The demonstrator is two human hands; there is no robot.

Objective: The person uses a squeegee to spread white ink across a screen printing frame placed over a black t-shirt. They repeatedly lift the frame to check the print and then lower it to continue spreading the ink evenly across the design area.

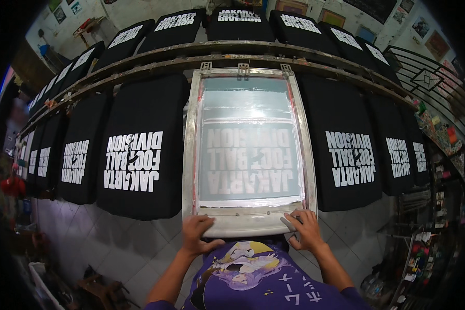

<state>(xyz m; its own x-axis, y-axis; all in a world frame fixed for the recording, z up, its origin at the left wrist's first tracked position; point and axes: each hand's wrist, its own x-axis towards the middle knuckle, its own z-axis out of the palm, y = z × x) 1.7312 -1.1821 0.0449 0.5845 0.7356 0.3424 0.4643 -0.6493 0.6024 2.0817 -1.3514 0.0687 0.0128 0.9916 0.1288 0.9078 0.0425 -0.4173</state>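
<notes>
A screen printing frame (249, 225) with a pale metal rim lies flat in front of me, hinged at its far end by metal clamps (244, 70). Through its translucent mesh (245, 132) block lettering shows, and white ink runs in bands across the far and near parts. At the frame's near left corner, my left hand (196, 235) has its fingers over the rim and its thumb below. My right hand (307, 231) grips the near right corner the same way. Whatever lies beneath the frame is mostly hidden.
Black shirts with white lettering lie on boards left (147, 103) and right (338, 111) of the frame. Behind a long rail (155, 56) stands another row of printed black shirts (237, 31). Cluttered shelves (431, 227) line the right; a wooden stool (101, 289) stands lower left.
</notes>
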